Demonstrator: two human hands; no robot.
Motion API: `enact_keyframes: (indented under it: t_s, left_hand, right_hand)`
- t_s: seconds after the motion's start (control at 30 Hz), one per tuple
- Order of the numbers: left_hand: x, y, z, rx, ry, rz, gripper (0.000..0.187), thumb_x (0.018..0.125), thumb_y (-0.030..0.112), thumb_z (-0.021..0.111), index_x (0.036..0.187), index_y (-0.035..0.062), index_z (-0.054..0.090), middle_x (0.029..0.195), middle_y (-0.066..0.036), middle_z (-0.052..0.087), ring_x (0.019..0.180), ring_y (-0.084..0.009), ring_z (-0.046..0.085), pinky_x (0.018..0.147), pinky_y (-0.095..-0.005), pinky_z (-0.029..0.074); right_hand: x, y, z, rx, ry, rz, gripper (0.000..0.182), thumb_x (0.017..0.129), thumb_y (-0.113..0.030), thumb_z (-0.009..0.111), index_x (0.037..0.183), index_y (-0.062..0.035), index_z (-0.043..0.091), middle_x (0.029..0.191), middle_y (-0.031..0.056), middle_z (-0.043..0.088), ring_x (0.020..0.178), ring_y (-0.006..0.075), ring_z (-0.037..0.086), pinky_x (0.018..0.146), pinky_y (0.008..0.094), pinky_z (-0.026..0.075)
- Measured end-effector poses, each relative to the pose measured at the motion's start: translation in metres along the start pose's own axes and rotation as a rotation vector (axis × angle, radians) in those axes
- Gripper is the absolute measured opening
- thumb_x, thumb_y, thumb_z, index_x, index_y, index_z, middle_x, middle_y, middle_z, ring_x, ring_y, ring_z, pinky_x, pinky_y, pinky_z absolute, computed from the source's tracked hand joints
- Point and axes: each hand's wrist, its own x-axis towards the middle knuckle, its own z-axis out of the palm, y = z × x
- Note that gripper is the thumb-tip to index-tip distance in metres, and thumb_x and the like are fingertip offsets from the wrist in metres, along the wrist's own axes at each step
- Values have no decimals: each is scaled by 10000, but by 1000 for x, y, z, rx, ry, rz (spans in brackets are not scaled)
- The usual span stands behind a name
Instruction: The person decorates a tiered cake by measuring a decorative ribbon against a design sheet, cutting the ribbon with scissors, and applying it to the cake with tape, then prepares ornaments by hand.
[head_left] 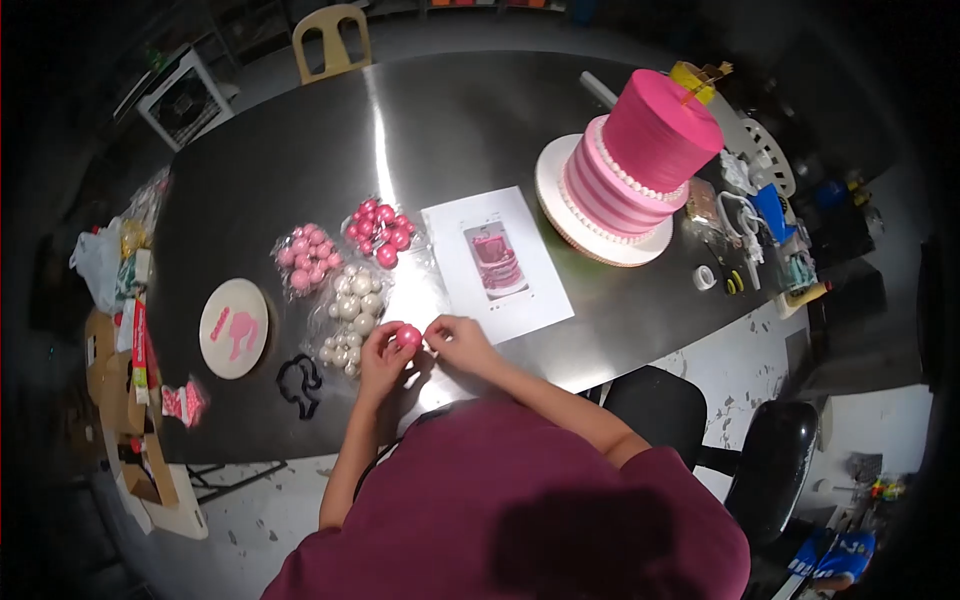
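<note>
My left hand [382,360] grips a shiny pink ball [408,336] between thumb and fingers above the table's near edge. Close to the ball's right side, my right hand [462,346] is closed in a pinch; whatever it pinches is too small to make out. Just beyond my left hand lie bags of white balls [357,296], light pink balls [308,257] and dark pink balls [380,230]. A printed sheet [545,285] with a picture of a pink cake lies beyond my right hand.
A two-tier pink cake [640,150] stands on a round white board [600,243] at the back right. A plate [222,355] with pink cut-outs and a black head-shaped cutter [300,386] lie to the left. Tape rolls [705,278] and tools line the right edge, near a black chair [655,410].
</note>
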Motion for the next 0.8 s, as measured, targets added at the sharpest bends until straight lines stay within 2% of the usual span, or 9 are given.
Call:
enact_keyframes:
  t_s: [0.07,0.13,0.23,0.33,0.43,0.53,0.7,0.8]
  left_hand:
    - [-3,5,7,33,23,-6,413,759,7,659,1116,-17,454,1065,-98,508,939,-155,558,779,-240,487]
    - [-6,7,14,-26,38,3,411,755,0,663,1106,-26,452,1067,-100,507,939,-160,564,776,-240,492]
    - [-12,12,21,-34,47,3,409,750,3,671,1095,-46,458,1073,-105,508,950,-174,567,794,-252,494]
    - [-16,14,26,-22,88,0,409,753,15,672,1102,-55,470,1073,-119,518,949,-183,570,806,-265,494]
    - [-16,16,31,-42,133,2,407,763,39,670,1110,-65,483,1063,-132,536,946,-188,574,821,-282,492]
    - [-15,18,34,3,150,29,396,776,56,662,1110,-72,493,1049,-136,551,939,-187,578,828,-290,492]
    - [-17,33,45,-134,140,6,408,789,79,654,1129,-74,489,1036,-130,563,927,-180,585,809,-291,508]
    - [-18,33,48,-157,131,21,476,786,179,674,1165,-30,476,1031,-101,571,916,-158,584,819,-290,497]
  right_hand:
    - [-5,-8,-6,7,19,-32,179,806,-171,572,818,2,617,643,49,611,451,90,534,406,236,419]
    - [-8,-12,-9,19,3,-9,173,804,-172,581,809,-2,616,623,38,595,419,73,514,367,223,392]
    - [-12,-21,-15,-26,-19,80,176,729,-165,622,774,5,635,660,106,631,597,161,607,590,276,486]
    - [-13,-17,-16,-1,-61,20,143,770,-143,606,770,0,602,622,29,577,430,68,506,387,220,395]
    - [-12,-18,-18,-41,-48,-86,128,747,-123,610,756,4,597,621,20,568,482,46,493,436,206,400]
    - [-10,-19,-20,-13,-48,-129,145,698,-134,635,716,6,600,600,69,580,530,120,543,536,263,456]
    - [-10,-25,-25,93,-54,-111,115,691,-82,625,711,18,571,628,58,564,511,75,488,476,226,414]
    - [-10,-27,-26,79,-27,-176,111,694,-84,625,716,15,579,624,54,562,503,67,480,471,222,411]
